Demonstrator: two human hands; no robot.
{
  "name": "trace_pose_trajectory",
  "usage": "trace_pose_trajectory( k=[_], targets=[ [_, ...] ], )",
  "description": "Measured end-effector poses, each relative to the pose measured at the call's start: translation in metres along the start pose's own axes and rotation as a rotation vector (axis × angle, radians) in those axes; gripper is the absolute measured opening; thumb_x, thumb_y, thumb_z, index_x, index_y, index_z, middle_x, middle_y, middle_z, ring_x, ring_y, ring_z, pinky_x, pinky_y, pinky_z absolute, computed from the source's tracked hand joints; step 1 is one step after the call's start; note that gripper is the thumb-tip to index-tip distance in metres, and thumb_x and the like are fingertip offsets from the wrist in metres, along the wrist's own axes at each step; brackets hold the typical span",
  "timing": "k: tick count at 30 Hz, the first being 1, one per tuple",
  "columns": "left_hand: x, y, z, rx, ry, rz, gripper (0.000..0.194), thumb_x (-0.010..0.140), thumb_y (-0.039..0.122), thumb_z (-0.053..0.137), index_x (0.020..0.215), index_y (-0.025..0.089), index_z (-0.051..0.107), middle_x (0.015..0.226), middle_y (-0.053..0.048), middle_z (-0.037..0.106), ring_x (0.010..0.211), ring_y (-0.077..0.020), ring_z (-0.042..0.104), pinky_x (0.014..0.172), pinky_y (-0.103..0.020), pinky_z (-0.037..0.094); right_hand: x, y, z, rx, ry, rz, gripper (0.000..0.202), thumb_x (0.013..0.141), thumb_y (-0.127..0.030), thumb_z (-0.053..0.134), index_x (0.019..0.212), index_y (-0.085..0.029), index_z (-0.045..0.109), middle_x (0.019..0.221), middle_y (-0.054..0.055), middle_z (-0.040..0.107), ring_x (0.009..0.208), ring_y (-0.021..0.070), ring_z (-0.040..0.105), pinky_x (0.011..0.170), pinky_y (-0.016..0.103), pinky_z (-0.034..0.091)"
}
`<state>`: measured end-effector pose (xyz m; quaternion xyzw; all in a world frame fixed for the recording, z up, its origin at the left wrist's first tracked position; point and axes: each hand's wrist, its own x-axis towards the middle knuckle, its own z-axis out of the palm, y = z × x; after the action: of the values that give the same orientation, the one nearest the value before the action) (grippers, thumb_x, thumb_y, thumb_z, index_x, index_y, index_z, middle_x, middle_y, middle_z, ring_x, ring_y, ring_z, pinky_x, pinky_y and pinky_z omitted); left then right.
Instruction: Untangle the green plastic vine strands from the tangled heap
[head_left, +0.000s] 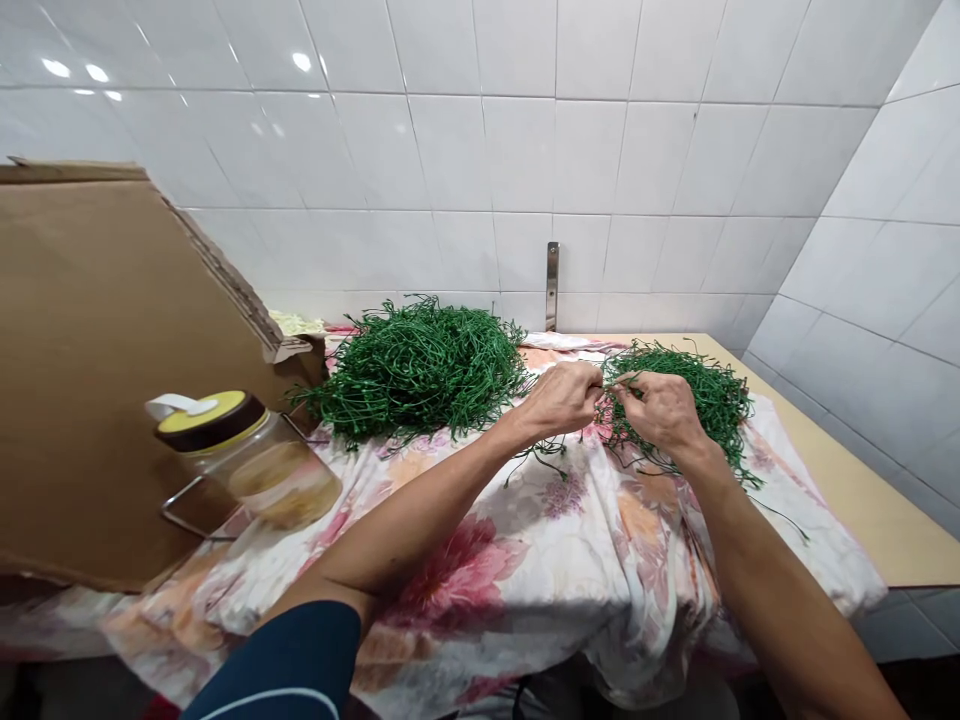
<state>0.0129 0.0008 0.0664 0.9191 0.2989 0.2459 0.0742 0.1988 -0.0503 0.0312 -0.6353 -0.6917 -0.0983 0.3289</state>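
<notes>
A large pile of thin green strands lies on the flowered cloth, left of centre. To the right is a smaller green pile. My left hand is closed between the two piles, its fingers pinched on a green strand. Close beside it, my right hand has thumb and fingers pressed together on a strand, in front of the smaller pile. The fingertips of both hands nearly meet. A few loose strands lie on the cloth below my left hand.
At the left stands a big cardboard box. In front of it a clear jar with a yellow and brown lid leans in a wire stand. A metal strip is on the tiled wall. Bare tabletop shows at the right.
</notes>
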Motion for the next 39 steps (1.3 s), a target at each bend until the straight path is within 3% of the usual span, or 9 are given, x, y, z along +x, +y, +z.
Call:
trace_pose_trajectory(
  k=[8,14,16,19,25,28,32,35,39],
  targets=[
    [0.000,0.001,0.004,0.065,0.016,-0.045,0.019,0.082,0.018,0.052,0.071,0.016,0.067,0.073,-0.009,0.066,0.064,-0.0190,0.051,0.059,-0.032,0.025,0.003,-0.014,0.006,-0.090,0.034,0.140,0.030,0.090,-0.040,0.059,0.080,-0.022,0.080,0.083,0.011,0.079,0.075,0.0232,0.069,0.064,0.031,0.036],
    [-0.002,0.011,-0.003,-0.131,0.044,0.015,0.020,0.084,0.020,0.056,0.070,0.016,0.069,0.070,-0.006,0.066,0.064,-0.0172,0.054,0.061,-0.029,0.033,0.007,0.031,-0.005,-0.118,0.202,0.215,0.030,0.090,-0.041,0.058,0.079,-0.024,0.080,0.075,0.009,0.077,0.065,0.0227,0.065,0.063,0.032,0.038],
    [-0.001,0.011,-0.006,-0.250,0.092,-0.016,0.022,0.086,0.024,0.056,0.073,0.015,0.072,0.071,-0.005,0.067,0.064,-0.0158,0.055,0.063,-0.029,0.036,0.007,0.044,-0.011,-0.080,0.269,0.240,0.031,0.090,-0.042,0.058,0.081,-0.023,0.080,0.072,0.009,0.076,0.066,0.0237,0.065,0.064,0.032,0.040],
    [0.002,0.003,-0.006,-0.439,0.101,-0.126,0.023,0.085,0.031,0.060,0.076,0.014,0.073,0.071,-0.003,0.067,0.064,-0.0138,0.055,0.062,-0.027,0.038,0.007,0.049,-0.013,0.021,0.265,0.225,0.032,0.091,-0.044,0.058,0.085,-0.022,0.080,0.074,0.008,0.077,0.071,0.0248,0.069,0.070,0.033,0.046],
    [0.006,-0.016,0.002,-0.626,0.104,-0.234,0.021,0.078,0.031,0.063,0.073,0.013,0.071,0.065,0.000,0.060,0.059,-0.0096,0.048,0.056,-0.023,0.034,0.005,0.041,-0.012,-0.001,0.259,0.172,0.032,0.087,-0.026,0.060,0.112,-0.018,0.076,0.106,0.013,0.078,0.090,0.0273,0.071,0.088,0.041,0.051],
    [0.007,-0.017,0.004,-0.689,0.139,-0.284,0.022,0.077,0.034,0.065,0.074,0.012,0.070,0.063,0.001,0.057,0.056,-0.0085,0.046,0.054,-0.023,0.032,0.002,0.028,-0.021,-0.011,0.378,0.090,0.033,0.085,-0.020,0.057,0.114,-0.013,0.073,0.115,0.017,0.073,0.090,0.0277,0.069,0.090,0.044,0.052],
    [0.009,-0.016,0.000,-0.827,0.193,-0.382,0.026,0.075,0.038,0.070,0.073,0.012,0.067,0.063,0.001,0.057,0.051,-0.0068,0.043,0.051,-0.023,0.033,-0.006,-0.005,-0.033,0.219,0.573,0.002,0.022,0.094,-0.026,0.055,0.102,-0.019,0.074,0.101,0.012,0.075,0.082,0.0243,0.067,0.082,0.039,0.055],
    [0.009,-0.014,-0.004,-0.932,0.186,-0.423,0.029,0.075,0.041,0.072,0.072,0.013,0.064,0.059,0.003,0.052,0.047,-0.0056,0.039,0.047,-0.022,0.029,-0.011,-0.026,-0.029,0.432,0.384,-0.055,0.023,0.097,-0.032,0.056,0.106,-0.020,0.074,0.099,0.009,0.076,0.073,0.0195,0.066,0.071,0.033,0.054],
    [0.008,-0.010,-0.007,-1.009,0.129,-0.417,0.033,0.074,0.043,0.076,0.071,0.013,0.064,0.055,0.004,0.048,0.045,-0.0047,0.036,0.045,-0.022,0.025,-0.009,-0.033,-0.012,0.440,0.120,-0.056,0.031,0.098,-0.037,0.055,0.113,-0.018,0.074,0.099,0.008,0.077,0.066,0.0167,0.063,0.067,0.030,0.050]
  ],
)
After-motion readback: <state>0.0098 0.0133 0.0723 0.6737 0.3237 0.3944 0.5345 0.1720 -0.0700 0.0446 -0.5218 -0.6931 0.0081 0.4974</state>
